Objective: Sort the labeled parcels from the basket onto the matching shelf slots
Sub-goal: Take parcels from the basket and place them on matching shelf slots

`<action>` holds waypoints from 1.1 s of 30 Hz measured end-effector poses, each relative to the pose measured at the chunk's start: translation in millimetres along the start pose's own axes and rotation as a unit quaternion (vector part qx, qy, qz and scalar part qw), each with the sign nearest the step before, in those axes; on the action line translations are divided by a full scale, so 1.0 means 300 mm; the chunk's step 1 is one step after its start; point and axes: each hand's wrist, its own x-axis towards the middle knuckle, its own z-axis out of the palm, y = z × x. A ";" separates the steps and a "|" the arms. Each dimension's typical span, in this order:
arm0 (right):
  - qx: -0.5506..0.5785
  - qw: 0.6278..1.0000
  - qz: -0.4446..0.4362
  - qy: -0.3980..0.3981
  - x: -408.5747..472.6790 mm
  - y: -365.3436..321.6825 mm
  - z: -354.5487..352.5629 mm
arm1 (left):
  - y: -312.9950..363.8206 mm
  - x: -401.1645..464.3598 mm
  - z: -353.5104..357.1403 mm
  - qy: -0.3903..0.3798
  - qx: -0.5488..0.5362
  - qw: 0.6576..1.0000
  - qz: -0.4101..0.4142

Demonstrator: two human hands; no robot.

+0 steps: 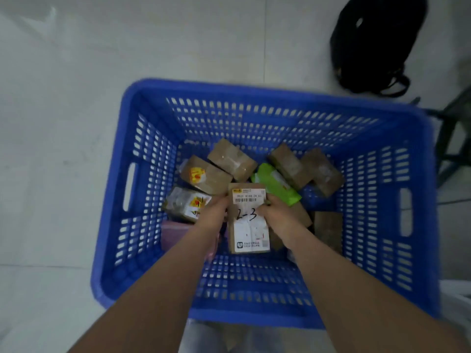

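Both hands are on one parcel: my left hand (214,210) curls against its left edge and my right hand (274,212) pinches its right edge, thumb over the label; so the cardboard parcel marked 2-3 (248,217) is clamped between them, tilted up near the middle of the blue basket (142,250), toward its near wall. I judge it light and stiff, a small carton that keeps its shape; the glossy label and tape could be slippery, so I would hold the bare cardboard edges, not the face. Around it lie other brown boxes (232,159) toward the far wall, a soft green mailer (276,184) just beside the right hand, a taped box with an orange sticker (187,203) by the left wall, a pink pouch (173,231) below that; the soft ones would sag. Beyond the far right corner a black bag (374,44) lies on the floor; no shelf is in view.
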 end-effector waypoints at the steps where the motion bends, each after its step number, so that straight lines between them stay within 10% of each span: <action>1: 0.030 0.999 0.001 0.011 -0.049 -0.064 -0.010 | 0.063 -0.055 -0.003 -0.006 -0.002 1.000 0.017; 15: 0.180 0.956 -0.230 0.015 -1.097 -1.218 -0.305 | 1.201 -1.197 -0.087 -0.145 -0.030 0.943 0.299; 23: 0.166 0.876 -0.445 0.087 -2.011 -1.816 -0.514 | 1.764 -2.113 -0.063 -0.228 0.058 0.840 0.489; 33: 0.132 0.776 -0.587 0.191 -2.947 -1.995 -0.532 | 1.903 -2.986 -0.136 -0.260 0.097 0.706 0.652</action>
